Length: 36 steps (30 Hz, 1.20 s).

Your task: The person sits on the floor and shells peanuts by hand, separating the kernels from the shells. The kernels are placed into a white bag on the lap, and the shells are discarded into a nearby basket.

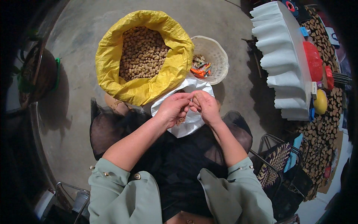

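My left hand (pixel 174 107) and my right hand (pixel 205 105) meet at the fingertips over a white woven sack (pixel 193 124) between my knees. Whether a small thing is pinched between them is hidden by the fingers. Small reddish-brown kernels (pixel 181 121) show inside the white sack, below my left hand. Just beyond it stands a yellow woven sack (pixel 112 70) with its rim rolled down, filled with unshelled peanuts (pixel 144 53). A white plastic basket (pixel 221 60) touches its right side and holds shells and an orange wrapper (pixel 200 72).
At the right is a table with a ruffled white cover (pixel 275 58), bearing a red bag (pixel 312 58) and a yellow object (pixel 320 102). A folding chair (pixel 275 165) stands at the lower right, a potted plant (pixel 40 75) at the left.
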Motion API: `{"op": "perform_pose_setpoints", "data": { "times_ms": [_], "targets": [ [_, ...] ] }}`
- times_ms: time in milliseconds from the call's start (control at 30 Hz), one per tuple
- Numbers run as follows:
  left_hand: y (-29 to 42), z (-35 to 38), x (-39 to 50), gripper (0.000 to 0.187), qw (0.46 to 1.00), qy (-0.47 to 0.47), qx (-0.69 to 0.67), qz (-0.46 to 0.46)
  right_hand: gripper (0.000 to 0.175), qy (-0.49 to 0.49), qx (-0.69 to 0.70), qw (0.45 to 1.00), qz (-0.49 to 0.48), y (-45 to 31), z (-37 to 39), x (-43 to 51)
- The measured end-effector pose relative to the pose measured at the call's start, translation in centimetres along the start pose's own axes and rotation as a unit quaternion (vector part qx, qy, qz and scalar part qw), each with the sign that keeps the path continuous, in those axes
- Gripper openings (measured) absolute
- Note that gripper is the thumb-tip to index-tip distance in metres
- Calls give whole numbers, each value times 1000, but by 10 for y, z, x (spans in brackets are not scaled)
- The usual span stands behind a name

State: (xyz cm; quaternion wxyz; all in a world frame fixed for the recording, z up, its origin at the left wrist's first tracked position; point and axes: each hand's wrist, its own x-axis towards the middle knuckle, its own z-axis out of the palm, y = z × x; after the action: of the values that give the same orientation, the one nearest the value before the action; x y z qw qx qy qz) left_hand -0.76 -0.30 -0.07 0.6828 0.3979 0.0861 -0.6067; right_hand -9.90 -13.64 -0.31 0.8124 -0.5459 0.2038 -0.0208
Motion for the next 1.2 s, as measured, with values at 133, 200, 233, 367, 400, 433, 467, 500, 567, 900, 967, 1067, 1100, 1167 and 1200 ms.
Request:
{"op": "perform_pose_setpoints", "data": {
  "times_ms": [133, 200, 233, 367, 400, 433, 467, 500, 567, 900, 967, 1067, 1100, 1167, 1200],
  "targets": [
    [2, -3, 2, 19, 998, 15, 13, 55, 37, -9, 12, 1000, 23, -4, 0, 1],
    [3, -4, 3, 17, 997, 20, 28, 69, 40, -6, -3, 1000, 21, -3, 4, 0],
    [3, -4, 2, 17, 996, 20, 45, 69, 42, -7, -6, 1000, 16, -2, 6, -1],
    [2, 2, -5, 16, 995, 5, 41, 91, 38, -46, -8, 999, 2, 1, 10, -6],
    [1, 4, -6, 16, 994, -7, 21, 104, 38, -58, 12, 998, 0, 3, 10, -6],
    [0, 6, -7, 15, 993, 7, 31, 114, 38, -69, 33, 997, -6, 3, 10, -7],
    [-1, 7, -8, 15, 991, 15, 36, 126, 36, -63, 30, 998, -2, 4, 11, -7],
    [-3, 7, -8, 14, 990, 17, 32, 139, 34, -55, 29, 998, -1, 5, 11, -8],
    [-5, 5, -8, 13, 989, 29, 49, 137, 30, -45, 36, 998, -2, 6, 11, -8],
    [-8, -11, 5, 15, 967, 56, 207, 140, 28, 78, -31, 995, -48, 2, 4, -8],
    [-7, -14, 5, 15, 807, 81, 503, 299, 27, 92, -98, 988, -68, 1, 4, -8],
    [-9, -15, 6, 15, 687, 96, 631, 346, 24, 107, -218, 963, -114, 0, 5, -12],
    [-10, -14, 6, 16, 689, 101, 635, 334, 23, 109, -262, 950, -133, -1, 6, -12],
    [-9, -15, 8, 15, 759, 84, 555, 330, 21, 118, -343, 915, -178, -2, 8, -13],
    [-9, -15, 8, 14, 789, 80, 508, 337, 21, 123, -380, 894, -205, -2, 10, -13]
  ]
}}
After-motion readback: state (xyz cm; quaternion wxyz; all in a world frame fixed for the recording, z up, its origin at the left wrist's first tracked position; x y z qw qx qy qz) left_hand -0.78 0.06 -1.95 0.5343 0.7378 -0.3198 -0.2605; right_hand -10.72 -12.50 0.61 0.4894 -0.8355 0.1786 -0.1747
